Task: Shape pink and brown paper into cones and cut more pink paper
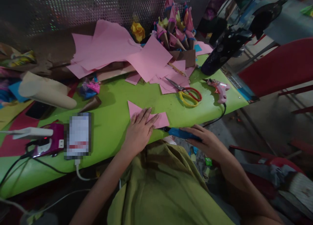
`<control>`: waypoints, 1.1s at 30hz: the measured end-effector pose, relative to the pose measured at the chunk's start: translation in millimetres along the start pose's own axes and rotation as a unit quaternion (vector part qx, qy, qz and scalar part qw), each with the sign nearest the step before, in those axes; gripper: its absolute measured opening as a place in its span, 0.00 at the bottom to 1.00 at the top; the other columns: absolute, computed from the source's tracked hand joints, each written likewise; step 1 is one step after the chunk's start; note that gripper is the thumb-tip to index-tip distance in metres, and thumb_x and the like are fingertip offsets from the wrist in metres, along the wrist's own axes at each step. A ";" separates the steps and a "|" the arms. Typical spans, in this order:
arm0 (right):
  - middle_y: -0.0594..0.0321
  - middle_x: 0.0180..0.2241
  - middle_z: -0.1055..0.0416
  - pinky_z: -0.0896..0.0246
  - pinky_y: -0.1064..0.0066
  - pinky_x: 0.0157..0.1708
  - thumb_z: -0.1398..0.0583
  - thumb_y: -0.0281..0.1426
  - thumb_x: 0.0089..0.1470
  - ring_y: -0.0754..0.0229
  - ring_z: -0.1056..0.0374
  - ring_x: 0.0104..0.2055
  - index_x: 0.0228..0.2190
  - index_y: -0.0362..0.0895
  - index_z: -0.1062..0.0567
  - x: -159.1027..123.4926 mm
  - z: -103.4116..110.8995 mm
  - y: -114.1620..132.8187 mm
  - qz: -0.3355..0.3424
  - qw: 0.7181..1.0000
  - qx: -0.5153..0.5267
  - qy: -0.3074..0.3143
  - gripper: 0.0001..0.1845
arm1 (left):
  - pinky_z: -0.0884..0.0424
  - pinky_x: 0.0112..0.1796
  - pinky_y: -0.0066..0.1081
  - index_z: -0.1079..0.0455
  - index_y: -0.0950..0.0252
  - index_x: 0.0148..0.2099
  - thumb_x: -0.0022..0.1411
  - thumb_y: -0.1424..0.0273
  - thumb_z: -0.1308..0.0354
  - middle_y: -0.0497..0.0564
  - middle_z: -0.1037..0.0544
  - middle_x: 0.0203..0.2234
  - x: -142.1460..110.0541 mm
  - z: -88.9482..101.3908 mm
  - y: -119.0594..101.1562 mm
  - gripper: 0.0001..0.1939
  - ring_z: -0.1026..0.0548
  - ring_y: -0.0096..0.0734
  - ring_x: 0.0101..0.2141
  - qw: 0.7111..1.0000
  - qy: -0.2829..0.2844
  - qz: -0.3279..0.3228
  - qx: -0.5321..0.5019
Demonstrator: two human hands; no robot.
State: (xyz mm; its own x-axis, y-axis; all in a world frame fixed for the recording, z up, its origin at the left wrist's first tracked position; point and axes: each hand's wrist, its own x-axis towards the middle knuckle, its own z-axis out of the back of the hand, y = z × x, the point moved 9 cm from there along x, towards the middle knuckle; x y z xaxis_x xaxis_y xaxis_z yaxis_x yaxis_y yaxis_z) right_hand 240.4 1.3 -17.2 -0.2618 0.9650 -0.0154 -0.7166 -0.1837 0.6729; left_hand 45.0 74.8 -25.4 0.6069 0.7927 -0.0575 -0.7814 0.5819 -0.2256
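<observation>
My left hand (139,130) lies flat with its fingers spread, pressing a small folded-looking piece of pink paper (161,120) onto the green tabletop (110,107). In my right hand (205,138) is a blue-handled box cutter (182,133), held at the table's front edge. Its dark tip reaches the lower edge of the paper, and my left palm is just beside it. Scissors (187,96) with one red and one yellow handle loop rest farther back, partly on pink scraps (167,88).
Large pink sheets (110,45) and several paper cones (176,32) stand at the back. A pink glue gun (220,89) and a dark bottle (215,56) are on the right. To the left are a phone (78,135), a purple power strip (52,141) and a paper roll (46,91).
</observation>
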 end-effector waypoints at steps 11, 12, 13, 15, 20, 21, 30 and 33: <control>0.52 0.46 0.25 0.27 0.64 0.42 0.47 0.36 0.67 0.52 0.25 0.45 0.56 0.50 0.27 5.8 -17.4 7.1 0.002 0.999 0.003 0.036 0.19 | 0.46 0.67 0.49 0.46 0.56 0.72 0.75 0.66 0.61 0.52 0.46 0.72 -1.9 7.2 6.0 0.26 0.48 0.41 0.71 0.999 0.020 -0.006 -0.027; 0.53 0.45 0.25 0.27 0.64 0.41 0.47 0.36 0.67 0.52 0.25 0.44 0.56 0.50 0.27 5.9 -17.0 6.7 0.000 0.999 0.000 0.037 0.19 | 0.45 0.67 0.48 0.45 0.55 0.72 0.75 0.67 0.61 0.51 0.45 0.72 -2.7 9.8 9.0 0.26 0.47 0.40 0.70 0.999 0.021 -0.016 -0.027; 0.53 0.44 0.25 0.28 0.65 0.40 0.47 0.36 0.67 0.53 0.25 0.43 0.56 0.50 0.27 5.9 -16.1 6.4 -0.001 0.999 -0.003 0.035 0.19 | 0.45 0.67 0.48 0.43 0.54 0.71 0.75 0.67 0.60 0.51 0.45 0.72 -3.7 12.2 12.3 0.25 0.46 0.40 0.70 0.999 0.021 -0.025 -0.022; 0.54 0.43 0.25 0.28 0.65 0.38 0.46 0.36 0.67 0.54 0.25 0.41 0.56 0.52 0.27 5.6 -14.1 5.1 -0.001 1.000 -0.009 0.027 0.19 | 0.46 0.66 0.50 0.41 0.50 0.70 0.75 0.67 0.58 0.50 0.44 0.71 -6.0 14.3 19.1 0.25 0.45 0.42 0.70 0.999 0.024 -0.039 -0.006; 0.54 0.45 0.25 0.27 0.64 0.39 0.45 0.36 0.66 0.53 0.25 0.43 0.56 0.53 0.26 4.4 -14.0 4.0 0.007 1.000 0.001 0.022 0.19 | 0.47 0.66 0.55 0.45 0.47 0.71 0.75 0.64 0.57 0.50 0.45 0.72 -9.4 5.5 28.3 0.25 0.45 0.44 0.70 0.999 0.038 -0.022 0.021; 0.54 0.45 0.25 0.27 0.64 0.40 0.44 0.36 0.66 0.52 0.25 0.44 0.56 0.52 0.26 5.0 -14.8 5.5 0.009 1.000 0.007 0.020 0.19 | 0.47 0.66 0.55 0.46 0.47 0.71 0.75 0.64 0.57 0.50 0.46 0.72 -9.7 4.0 28.0 0.25 0.46 0.44 0.70 0.999 0.035 -0.017 0.024; 0.55 0.40 0.26 0.28 0.67 0.37 0.46 0.37 0.67 0.54 0.26 0.39 0.56 0.51 0.26 16.0 -30.3 26.3 0.020 0.999 0.000 0.042 0.19 | 0.46 0.66 0.55 0.48 0.46 0.72 0.75 0.63 0.58 0.49 0.46 0.72 -9.6 2.9 23.4 0.26 0.46 0.44 0.70 0.999 0.020 0.003 0.033; 0.55 0.41 0.26 0.29 0.67 0.38 0.46 0.37 0.67 0.54 0.26 0.40 0.57 0.51 0.27 17.2 -31.4 28.4 0.019 0.999 -0.001 0.045 0.20 | 0.46 0.66 0.54 0.49 0.46 0.72 0.75 0.64 0.57 0.49 0.46 0.72 -9.4 3.4 21.1 0.26 0.46 0.44 0.70 0.999 0.019 0.007 0.035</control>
State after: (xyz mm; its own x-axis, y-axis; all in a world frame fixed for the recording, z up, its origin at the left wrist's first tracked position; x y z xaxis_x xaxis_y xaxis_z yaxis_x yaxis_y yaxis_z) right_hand 195.3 6.8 -21.6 -0.3456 0.9367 -0.0572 -0.7064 -0.2195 0.6730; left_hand 22.3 80.3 -26.4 0.6000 0.7940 -0.0977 -0.7972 0.5831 -0.1565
